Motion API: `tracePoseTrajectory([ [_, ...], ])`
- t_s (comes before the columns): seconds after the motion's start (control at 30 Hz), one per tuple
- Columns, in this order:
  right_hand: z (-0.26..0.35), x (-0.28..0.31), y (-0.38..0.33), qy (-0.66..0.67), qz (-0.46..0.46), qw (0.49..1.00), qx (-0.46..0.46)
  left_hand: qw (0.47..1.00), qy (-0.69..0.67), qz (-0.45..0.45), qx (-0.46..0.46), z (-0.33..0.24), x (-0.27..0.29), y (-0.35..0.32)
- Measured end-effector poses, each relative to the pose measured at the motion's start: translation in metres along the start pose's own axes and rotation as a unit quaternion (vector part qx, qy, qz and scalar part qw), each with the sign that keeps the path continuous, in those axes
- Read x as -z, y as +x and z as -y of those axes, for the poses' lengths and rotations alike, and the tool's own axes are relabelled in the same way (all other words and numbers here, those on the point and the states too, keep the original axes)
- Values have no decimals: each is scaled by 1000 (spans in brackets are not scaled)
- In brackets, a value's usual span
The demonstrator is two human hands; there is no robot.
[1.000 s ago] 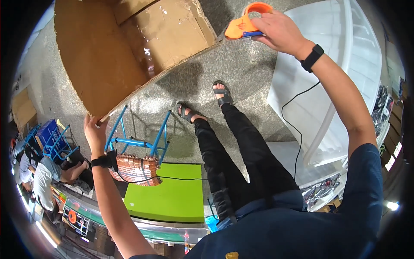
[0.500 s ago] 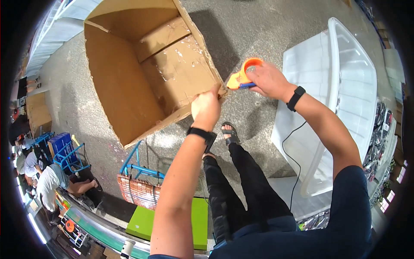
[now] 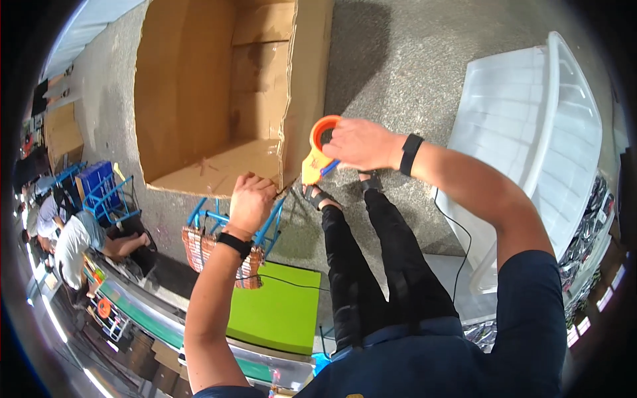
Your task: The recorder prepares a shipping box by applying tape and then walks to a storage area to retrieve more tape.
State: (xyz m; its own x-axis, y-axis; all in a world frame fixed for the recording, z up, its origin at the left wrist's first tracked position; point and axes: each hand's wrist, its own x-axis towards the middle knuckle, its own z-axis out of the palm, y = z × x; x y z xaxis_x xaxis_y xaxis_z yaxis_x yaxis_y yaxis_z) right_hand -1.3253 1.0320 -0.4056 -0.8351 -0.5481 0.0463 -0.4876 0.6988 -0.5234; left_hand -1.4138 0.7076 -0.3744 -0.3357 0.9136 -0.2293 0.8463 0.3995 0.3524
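Observation:
A large open cardboard box (image 3: 184, 93) takes up the upper left, with a torn, ragged rim. My left hand (image 3: 251, 202) is closed on its near corner, fingertips bent over the rim. My right hand (image 3: 363, 144) grips an orange tape dispenser (image 3: 312, 167) with a blue part along its side. The dispenser's tip points down toward me, just right of that box corner and close to my left fingers. A thin dark strip shows between my left fingertips and the corner; I cannot tell what it is.
To the right stands a big white plastic tub (image 3: 497, 126), a black cable (image 3: 464, 232) hanging beside it. A blue-framed stool with a woven seat (image 3: 199, 247) and a green board (image 3: 282, 305) lie near my legs. Another person (image 3: 83, 245) sits at far left by a conveyor.
The box has turned, so its right outer side now shows. My left hand has moved left and nearer to me with the corner. My right hand has brought the tape dispenser left and down.

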Motion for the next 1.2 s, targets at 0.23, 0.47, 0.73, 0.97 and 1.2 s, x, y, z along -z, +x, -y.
tracePoseTrajectory([
  [0.23, -86, 70, -34, -109, 38, 991, -70, 1000, 27, -5, -5, 26, -6, -50],
  [0.47, -119, 110, -62, -138, 23, 981, -132, 988, 74, 124, 48, 68, 47, -83],
  [0.73, -86, 69, -53, -84, 26, 990, -108, 932, -281, -36, 228, 39, 67, 87],
  [0.97, -86, 84, -50, -63, 43, 988, -134, 922, -84, -27, 377, 17, 35, 187],
  [1.2, -109, 80, -36, -51, 85, 994, -51, 988, -35, -2, 153, 34, 16, 119],
])
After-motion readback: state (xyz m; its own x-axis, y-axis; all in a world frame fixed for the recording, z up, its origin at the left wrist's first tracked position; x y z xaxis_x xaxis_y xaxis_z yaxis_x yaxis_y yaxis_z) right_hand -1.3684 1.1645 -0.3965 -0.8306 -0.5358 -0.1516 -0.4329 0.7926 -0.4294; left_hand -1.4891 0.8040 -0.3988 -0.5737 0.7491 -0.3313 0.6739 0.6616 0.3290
